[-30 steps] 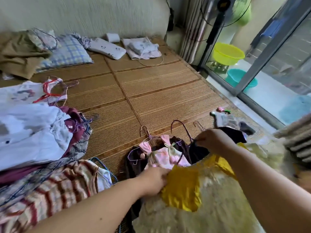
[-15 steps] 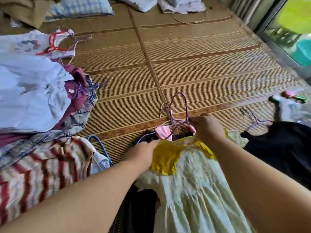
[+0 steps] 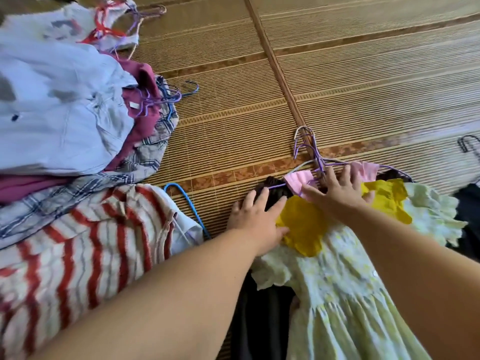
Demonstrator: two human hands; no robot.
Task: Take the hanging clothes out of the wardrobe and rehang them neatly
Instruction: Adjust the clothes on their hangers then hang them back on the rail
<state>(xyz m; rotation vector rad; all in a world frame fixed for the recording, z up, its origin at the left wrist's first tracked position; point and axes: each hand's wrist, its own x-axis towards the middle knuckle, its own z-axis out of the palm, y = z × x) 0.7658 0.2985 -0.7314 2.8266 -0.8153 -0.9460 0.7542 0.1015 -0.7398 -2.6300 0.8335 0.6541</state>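
Note:
A pale yellow-green dress (image 3: 345, 294) with a bright yellow collar (image 3: 304, 227) lies on the bamboo mat (image 3: 363, 81), on top of a pink garment (image 3: 298, 181) and dark clothes. Purple wire hangers (image 3: 313, 154) stick out above the collar. My left hand (image 3: 255, 216) lies flat on the left side of the collar, fingers spread. My right hand (image 3: 337, 189) presses down at the neckline, fingers spread over the hanger shoulders; whether it grips the wire is hidden.
A pile of clothes on hangers fills the left: a red-striped top (image 3: 78, 255), a white shirt (image 3: 59, 105), maroon and plaid pieces. A blue hanger (image 3: 185, 201) lies beside the pile. Black fabric (image 3: 467, 211) and another hanger hook (image 3: 467, 142) sit at the right edge.
My head has tilted further down, so the far end of the mat left the view. Both hands have flattened onto the dress collar, and the dress lies spread wider.

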